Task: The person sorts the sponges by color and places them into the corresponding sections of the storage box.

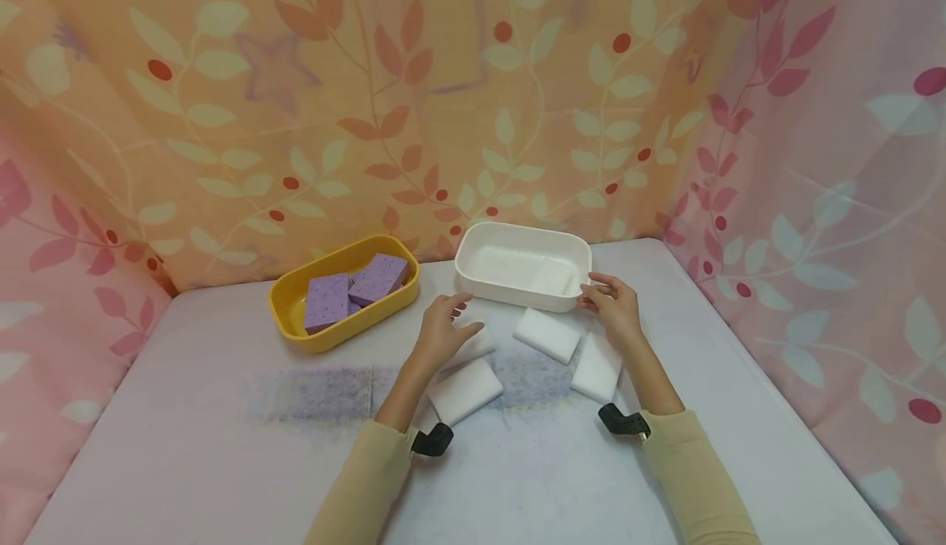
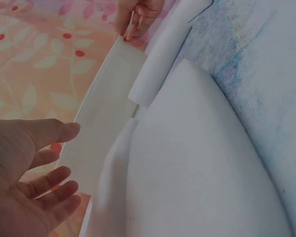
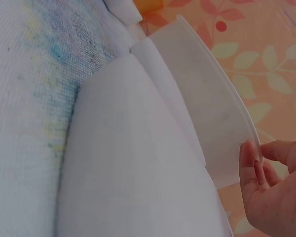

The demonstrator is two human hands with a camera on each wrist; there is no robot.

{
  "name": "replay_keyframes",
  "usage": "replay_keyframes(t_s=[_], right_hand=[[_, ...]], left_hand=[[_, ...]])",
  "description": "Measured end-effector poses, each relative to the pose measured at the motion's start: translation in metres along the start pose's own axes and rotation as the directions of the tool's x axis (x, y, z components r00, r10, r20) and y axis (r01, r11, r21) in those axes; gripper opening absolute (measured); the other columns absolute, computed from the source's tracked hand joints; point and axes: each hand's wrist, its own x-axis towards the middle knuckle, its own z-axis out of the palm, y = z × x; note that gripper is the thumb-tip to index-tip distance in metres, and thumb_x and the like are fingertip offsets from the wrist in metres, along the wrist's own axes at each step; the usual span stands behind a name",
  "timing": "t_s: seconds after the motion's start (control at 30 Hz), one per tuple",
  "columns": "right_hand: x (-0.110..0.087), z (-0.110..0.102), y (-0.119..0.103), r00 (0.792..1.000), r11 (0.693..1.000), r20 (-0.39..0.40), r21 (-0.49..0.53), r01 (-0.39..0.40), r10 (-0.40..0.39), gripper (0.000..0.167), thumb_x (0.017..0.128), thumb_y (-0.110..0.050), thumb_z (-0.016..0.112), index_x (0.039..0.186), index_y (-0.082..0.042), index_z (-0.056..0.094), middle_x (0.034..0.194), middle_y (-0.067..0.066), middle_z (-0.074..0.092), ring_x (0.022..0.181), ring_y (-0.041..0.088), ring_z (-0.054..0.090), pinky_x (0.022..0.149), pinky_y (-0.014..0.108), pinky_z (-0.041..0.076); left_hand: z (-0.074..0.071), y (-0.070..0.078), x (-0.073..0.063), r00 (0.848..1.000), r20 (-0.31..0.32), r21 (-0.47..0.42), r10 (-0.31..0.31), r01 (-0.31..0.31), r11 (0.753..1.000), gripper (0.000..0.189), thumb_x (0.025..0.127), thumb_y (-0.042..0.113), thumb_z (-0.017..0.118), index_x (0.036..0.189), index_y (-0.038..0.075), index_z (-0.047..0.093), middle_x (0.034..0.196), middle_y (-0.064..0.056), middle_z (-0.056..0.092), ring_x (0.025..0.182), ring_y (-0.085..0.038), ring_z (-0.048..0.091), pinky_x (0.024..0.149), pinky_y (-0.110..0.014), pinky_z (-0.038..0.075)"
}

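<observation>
A white rectangular plastic bin [image 1: 510, 292] stands at the back of the table, with one white sponge block [image 1: 550, 277] lying inside at its right end. My right hand [image 1: 613, 307] pinches the bin's right rim between thumb and fingers, as the right wrist view shows at the fingertips [image 3: 247, 150]. Near the bin's front left corner is my left hand [image 1: 442, 333], fingers spread and loosely bent, holding nothing. Several more white sponge blocks lie on the table in front of the bin, among them one [image 1: 466, 391] by my left wrist and another [image 1: 597, 368] beside my right wrist.
To the left stands a yellow bin [image 1: 343, 338] holding several purple sponges [image 1: 328, 303]. A smudged purple-blue stain [image 1: 318, 397] runs across the white tabletop [image 1: 222, 471]. Patterned curtains [image 1: 414, 118] close off the back and both sides.
</observation>
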Motion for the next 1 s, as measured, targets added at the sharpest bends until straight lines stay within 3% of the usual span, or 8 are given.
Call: replay_keyframes(t_s=[0.3, 1.0], right_hand=[[0.000, 0.000, 0.001, 1.000, 1.000, 0.002, -0.008, 0.003, -0.003, 0.051, 0.104, -0.003, 0.065, 0.149, 0.011, 0.048, 0.082, -0.006, 0.064, 0.069, 0.002, 0.068, 0.074, 0.016, 0.061], [0.002, -0.001, 0.003, 1.000, 1.000, 0.008, -0.006, 0.002, -0.002, 0.052, 0.103, -0.004, 0.065, 0.150, 0.010, 0.047, 0.084, -0.007, 0.064, 0.067, 0.001, 0.068, 0.073, 0.015, 0.060]], left_hand=[[-0.005, -0.016, -0.009, 0.997, 0.006, 0.001, -0.073, 0.073, 0.997, 0.054, 0.091, 0.009, 0.083, 0.139, -0.005, 0.063, 0.124, -0.026, 0.065, 0.115, -0.040, 0.063, 0.103, -0.053, 0.053], [-0.012, -0.024, -0.024, 0.987, 0.074, 0.065, -0.140, 0.135, 0.989, 0.058, 0.083, 0.010, 0.090, 0.134, -0.005, 0.067, 0.126, -0.024, 0.064, 0.120, -0.040, 0.060, 0.107, -0.054, 0.050]])
